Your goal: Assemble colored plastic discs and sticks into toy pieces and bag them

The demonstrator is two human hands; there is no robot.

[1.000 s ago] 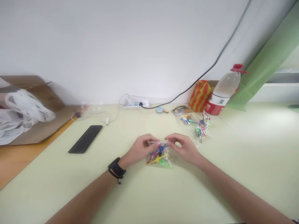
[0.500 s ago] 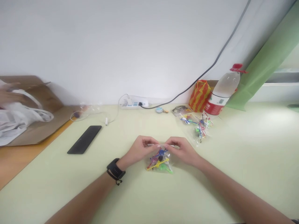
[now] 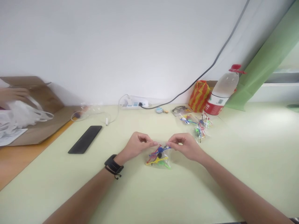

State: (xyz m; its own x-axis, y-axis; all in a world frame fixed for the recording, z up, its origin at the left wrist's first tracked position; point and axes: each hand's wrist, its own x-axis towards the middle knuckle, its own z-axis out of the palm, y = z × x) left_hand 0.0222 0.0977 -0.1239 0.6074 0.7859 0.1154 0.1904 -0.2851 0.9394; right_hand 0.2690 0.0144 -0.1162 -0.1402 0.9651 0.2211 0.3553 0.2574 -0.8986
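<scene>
A small clear plastic bag point(image 3: 158, 157) hangs or rests in front of me at the middle of the table; I cannot tell whether its lower end touches the tabletop. Inside it are red, blue, yellow and green plastic pieces and a black round part. My left hand point(image 3: 137, 145), with a black watch point(image 3: 114, 164) on its wrist, pinches the bag's top left corner. At the top right corner, my right hand point(image 3: 185, 146) pinches the edge between thumb and fingers. Between both hands the top edge is stretched out.
More bags of colourful plastic pieces point(image 3: 202, 127) lie at the back right, by a large bottle point(image 3: 218, 93) and a striped red-yellow bag point(image 3: 199, 95). A black phone point(image 3: 85, 140) lies left. Behind stands a power strip point(image 3: 133, 103). Another person's hand point(image 3: 14, 95) handles a white plastic bag point(image 3: 25, 115).
My hands have moved apart along the bag's top edge, spreading it, and the bag has risen slightly. At far left, the other person's hand and white bag have shifted.
</scene>
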